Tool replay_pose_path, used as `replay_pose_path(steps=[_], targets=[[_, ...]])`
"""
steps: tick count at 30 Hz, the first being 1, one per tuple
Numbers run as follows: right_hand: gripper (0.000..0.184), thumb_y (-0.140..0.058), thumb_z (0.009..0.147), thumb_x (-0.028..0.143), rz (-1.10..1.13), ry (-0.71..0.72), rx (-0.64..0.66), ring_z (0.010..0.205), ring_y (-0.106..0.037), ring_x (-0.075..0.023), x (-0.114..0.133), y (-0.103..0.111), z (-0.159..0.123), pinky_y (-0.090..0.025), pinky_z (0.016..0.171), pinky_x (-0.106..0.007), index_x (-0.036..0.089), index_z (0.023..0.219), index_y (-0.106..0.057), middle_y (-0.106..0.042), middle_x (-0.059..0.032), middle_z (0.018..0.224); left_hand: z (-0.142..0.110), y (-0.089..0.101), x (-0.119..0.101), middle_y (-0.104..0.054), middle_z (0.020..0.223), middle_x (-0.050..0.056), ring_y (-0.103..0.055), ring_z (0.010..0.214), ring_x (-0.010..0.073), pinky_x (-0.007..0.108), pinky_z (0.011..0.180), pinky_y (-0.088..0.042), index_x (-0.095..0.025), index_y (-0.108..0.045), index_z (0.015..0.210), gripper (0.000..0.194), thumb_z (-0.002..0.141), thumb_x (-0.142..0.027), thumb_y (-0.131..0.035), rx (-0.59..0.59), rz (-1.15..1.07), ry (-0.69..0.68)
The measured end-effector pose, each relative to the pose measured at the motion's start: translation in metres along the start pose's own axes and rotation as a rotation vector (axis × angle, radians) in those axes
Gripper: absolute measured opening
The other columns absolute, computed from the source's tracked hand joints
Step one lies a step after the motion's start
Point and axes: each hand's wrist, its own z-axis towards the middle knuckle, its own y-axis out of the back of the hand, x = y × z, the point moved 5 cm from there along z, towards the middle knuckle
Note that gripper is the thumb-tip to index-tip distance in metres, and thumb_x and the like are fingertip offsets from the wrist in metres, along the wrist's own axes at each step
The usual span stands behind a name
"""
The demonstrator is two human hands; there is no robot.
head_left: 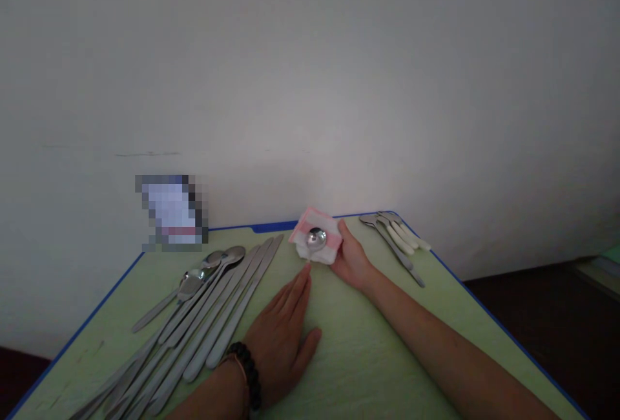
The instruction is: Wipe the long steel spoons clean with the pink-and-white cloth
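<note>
A pink-and-white cloth (330,226) is in my right hand (353,258), with the thumb along its right edge. The shiny bowl of a spoon (317,238) lies against the cloth's face. Just below it, my left hand (283,326) points its fingertips toward the bowl. Its fingers are pressed together, palm down, and the thumb stands apart. The spoon's handle is hidden, seemingly under the left hand's fingers. A dark beaded bracelet (248,368) circles the left wrist. Left of that hand lie several table knives (237,316) and several spoons (194,284).
To the right, a dark metal spoon (394,245) lies beside several white-handled utensils (404,232). A blurred-out upright object (172,210) stands at the back left. The green tabletop (368,355) has a blue edge and meets a grey wall (310,84).
</note>
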Motion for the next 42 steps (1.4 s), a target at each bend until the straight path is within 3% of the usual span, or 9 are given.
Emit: replay_pose_path(steps=[5, 9, 19, 27, 32, 38, 42], targets=[[0.021, -0.06, 0.073, 0.026, -0.131, -0.026, 0.088, 0.084, -0.065, -0.02, -0.002, -0.007, -0.006, -0.049, 0.077, -0.033, 0.015, 0.091, -0.062, -0.071, -0.005, 0.083, 0.0, 0.0, 0.0, -0.01, 0.15, 0.013, -0.021, 0.134, 0.0265, 0.042, 0.108, -0.03, -0.011, -0.005, 0.143, 0.068, 0.089, -0.03, -0.04, -0.035, -0.018, 0.009], [0.022, -0.064, 0.066, 0.019, -0.188, -0.023, 0.091, 0.075, -0.065, -0.0186, -0.004, -0.008, -0.008, -0.05, 0.071, -0.031, 0.015, 0.088, -0.062, -0.07, -0.0034, 0.076, 0.0, 0.001, 0.0, -0.011, 0.15, 0.013, -0.02, 0.135, 0.0272, 0.044, 0.108, -0.03, -0.012, -0.006, 0.143, 0.068, 0.089, -0.031, -0.041, -0.024, -0.025, 0.011], [0.028, -0.07, 0.065, 0.025, -0.263, -0.03, 0.105, 0.064, -0.063, -0.0141, -0.004, -0.009, -0.013, -0.048, 0.062, -0.025, 0.015, 0.089, -0.062, -0.07, -0.002, 0.076, 0.001, 0.002, -0.001, -0.01, 0.151, 0.011, -0.022, 0.134, 0.0264, 0.043, 0.108, -0.029, -0.013, -0.016, 0.142, 0.062, 0.088, -0.029, -0.041, 0.007, -0.024, 0.029], [0.025, -0.056, 0.079, 0.037, -0.07, 0.006, -0.048, 0.077, -0.064, -0.0173, -0.003, 0.002, 0.0, -0.049, 0.076, -0.031, 0.016, 0.091, -0.06, -0.07, -0.0044, 0.082, 0.001, 0.002, -0.001, -0.015, 0.149, 0.013, -0.022, 0.134, 0.0251, 0.042, 0.109, -0.027, -0.009, -0.02, 0.141, 0.06, 0.089, -0.031, -0.04, 0.03, -0.002, -0.012], [0.045, -0.04, 0.081, 0.053, 0.042, -0.015, 0.089, 0.092, -0.062, -0.0229, 0.006, -0.005, -0.003, -0.047, 0.082, -0.039, 0.016, 0.095, -0.061, -0.07, -0.0073, 0.09, 0.001, 0.001, -0.001, -0.014, 0.149, 0.013, -0.019, 0.135, 0.0248, 0.042, 0.109, -0.028, -0.009, -0.017, 0.141, 0.062, 0.088, -0.03, -0.041, 0.017, -0.002, -0.005], [0.027, -0.039, 0.082, 0.027, 0.028, -0.018, 0.1, 0.086, -0.063, -0.0193, 0.005, -0.007, -0.001, -0.047, 0.082, -0.034, 0.017, 0.088, -0.063, -0.07, -0.0043, 0.083, 0.001, 0.003, -0.002, -0.013, 0.149, 0.014, -0.02, 0.135, 0.0251, 0.041, 0.108, -0.029, -0.008, -0.013, 0.142, 0.064, 0.087, -0.027, -0.041, -0.013, -0.003, 0.003], [0.018, -0.051, 0.079, 0.027, -0.101, -0.042, 0.149, 0.072, -0.062, -0.0154, -0.001, -0.006, -0.003, -0.047, 0.073, -0.028, 0.014, 0.081, -0.063, -0.068, -0.0035, 0.074, 0.001, 0.002, -0.001, -0.013, 0.149, 0.016, -0.021, 0.134, 0.026, 0.041, 0.108, -0.029, -0.005, -0.016, 0.141, 0.065, 0.087, -0.029, -0.041, 0.001, 0.015, -0.001]])
